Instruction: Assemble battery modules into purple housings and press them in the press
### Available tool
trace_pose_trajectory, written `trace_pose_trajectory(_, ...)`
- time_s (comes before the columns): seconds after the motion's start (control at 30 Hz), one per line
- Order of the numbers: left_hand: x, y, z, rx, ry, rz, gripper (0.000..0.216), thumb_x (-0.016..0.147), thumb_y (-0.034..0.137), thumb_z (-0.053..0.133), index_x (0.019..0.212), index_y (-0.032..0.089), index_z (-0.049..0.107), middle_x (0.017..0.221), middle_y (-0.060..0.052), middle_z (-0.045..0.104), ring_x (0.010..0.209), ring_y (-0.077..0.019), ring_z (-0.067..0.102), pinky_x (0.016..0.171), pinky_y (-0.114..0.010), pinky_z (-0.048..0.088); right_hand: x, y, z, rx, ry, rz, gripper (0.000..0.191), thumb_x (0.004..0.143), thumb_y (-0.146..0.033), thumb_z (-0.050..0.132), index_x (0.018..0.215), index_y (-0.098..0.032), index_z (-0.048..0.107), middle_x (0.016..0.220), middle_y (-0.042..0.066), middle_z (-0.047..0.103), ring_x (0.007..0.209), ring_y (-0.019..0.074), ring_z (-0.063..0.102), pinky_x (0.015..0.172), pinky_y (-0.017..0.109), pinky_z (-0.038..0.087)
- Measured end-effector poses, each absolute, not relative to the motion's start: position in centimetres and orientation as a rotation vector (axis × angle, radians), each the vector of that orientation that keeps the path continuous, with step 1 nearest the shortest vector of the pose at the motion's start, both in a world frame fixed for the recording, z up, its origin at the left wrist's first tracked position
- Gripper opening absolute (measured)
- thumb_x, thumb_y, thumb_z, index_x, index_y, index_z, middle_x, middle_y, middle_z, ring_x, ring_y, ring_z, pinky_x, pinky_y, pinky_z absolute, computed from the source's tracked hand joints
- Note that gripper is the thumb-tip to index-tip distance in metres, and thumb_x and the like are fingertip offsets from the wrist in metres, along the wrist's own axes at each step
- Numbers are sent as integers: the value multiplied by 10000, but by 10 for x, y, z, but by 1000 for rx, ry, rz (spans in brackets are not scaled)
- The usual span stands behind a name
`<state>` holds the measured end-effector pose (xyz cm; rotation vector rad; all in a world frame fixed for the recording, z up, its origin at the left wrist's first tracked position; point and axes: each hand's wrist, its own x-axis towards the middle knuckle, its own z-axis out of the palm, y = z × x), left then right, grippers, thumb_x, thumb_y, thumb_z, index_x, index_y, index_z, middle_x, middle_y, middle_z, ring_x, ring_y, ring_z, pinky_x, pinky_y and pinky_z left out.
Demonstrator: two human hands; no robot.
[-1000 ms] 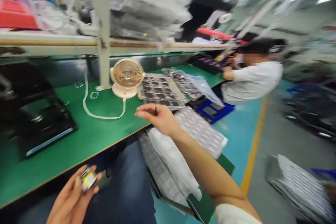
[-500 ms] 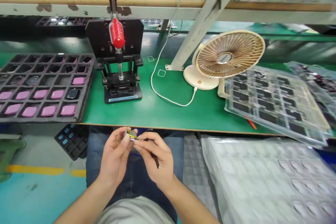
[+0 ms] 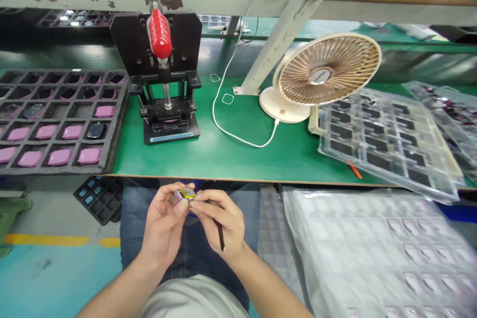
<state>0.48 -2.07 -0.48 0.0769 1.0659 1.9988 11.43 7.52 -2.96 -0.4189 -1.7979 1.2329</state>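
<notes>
Above my lap, just off the bench's front edge, my left hand (image 3: 163,226) pinches a small pinkish-purple watch case (image 3: 186,194) between thumb and fingers. Its open face shows yellow edging and a grey inner part. My right hand (image 3: 225,223) is closed, its thumb and fingertips against the right side of the case. A thin dark stick-like tool (image 3: 221,238) pokes out of the right palm toward the wrist. Its front end is hidden by the fingers, so I cannot tell its exact kind.
On the green bench (image 3: 223,159) stand a hand press (image 3: 167,104) with a red handle, a fan (image 3: 324,74) with a white cable, and a foam tray (image 3: 122,124) of watch cases at left. Clear plastic trays (image 3: 383,154) lie at right, above plastic-covered trays (image 3: 335,248).
The watch case is tilted more toward me, so more of its inside shows. My right hand has turned slightly, and more of the dark tool sticks out. The view has shifted a little.
</notes>
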Motion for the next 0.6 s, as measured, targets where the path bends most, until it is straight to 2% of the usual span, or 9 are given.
trace_pose_trajectory(0.13,4,-23,-5,102,1095,2015,332,777,255,967,1051,249,779,1201,-57,749,1253,-279,716,1024,-358,577,113,76,-28,-429,-1810,1294,450,933,-104,793,1208,-460,830,1135,55,740,748,179,726,678,369,650)
trace_pose_trajectory(0.27,3,-25,-5,169,1098,2059,325,760,259,977,1023,262,785,1171,-55,712,1253,-315,713,1030,-413,582,111,79,-20,-486,-1746,1508,207,908,-211,851,1019,-386,868,1154,61,712,695,155,671,579,326,591)
trace_pose_trajectory(0.33,2,-26,-6,204,1122,2071,333,748,276,987,1021,263,796,1171,-66,706,1205,-307,726,1012,-418,592,110,81,-17,-552,-1712,1610,121,872,-276,892,967,-340,854,1145,60,708,596,109,576,484,277,512)
trace_pose_trajectory(0.43,-1,-28,-7,269,1160,2089,328,749,292,986,1030,274,818,1151,-70,702,1137,-296,738,982,-431,612,108,86,-15,-641,-1668,1716,326,773,-327,957,1061,-363,809,1197,45,705,498,64,404,390,261,400)
trace_pose_trajectory(0.5,-2,-30,-7,308,1175,2061,290,793,305,955,1055,289,831,1151,-72,708,1144,-311,736,978,-450,619,106,86,-13,-666,-1666,1744,467,719,-310,982,1129,-398,778,1270,36,706,518,84,438,382,274,395)
trace_pose_trajectory(0.6,2,-37,-5,325,1201,1993,266,822,316,930,1070,271,846,1167,-82,747,1132,-288,737,971,-380,624,111,75,-10,-659,-1671,1761,496,765,-285,936,1212,-393,748,1258,24,756,587,136,577,409,279,437)
